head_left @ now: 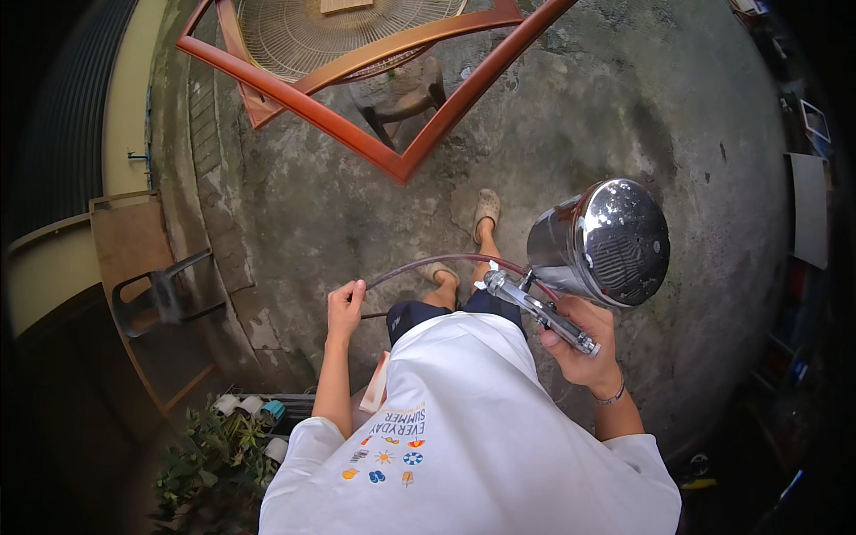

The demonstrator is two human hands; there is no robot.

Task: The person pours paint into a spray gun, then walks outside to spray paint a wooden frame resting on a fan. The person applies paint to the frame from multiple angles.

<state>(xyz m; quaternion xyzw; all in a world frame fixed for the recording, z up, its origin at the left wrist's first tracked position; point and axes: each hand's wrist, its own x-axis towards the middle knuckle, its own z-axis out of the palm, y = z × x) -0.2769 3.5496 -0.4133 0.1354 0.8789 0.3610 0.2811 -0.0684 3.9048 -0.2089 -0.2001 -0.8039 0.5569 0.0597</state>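
Observation:
My right hand (pixel 584 343) is wrapped round the grip of a metal spray gun (pixel 530 305), held out at my right side. A shiny metal cup (pixel 624 241) with a domed lid is fixed to the gun and tilts up. From the gun a dark red hose (pixel 437 259) arcs across in front of my legs to the left. My left hand (pixel 345 309) is closed on that hose, thumb on top. Ahead of me, apart from both hands, an orange-brown wooden frame (pixel 323 123) and a second brown frame (pixel 392 59) overlap at angles.
The frames rest over a round wire grille (pixel 267 40), with a dark stool (pixel 401 111) beneath. Stained concrete floor (pixel 695 160) surrounds my feet. At left are a black plastic chair (pixel 165 294) and a brown board (pixel 129 236). Potted plants (pixel 209 455) crowd the lower left.

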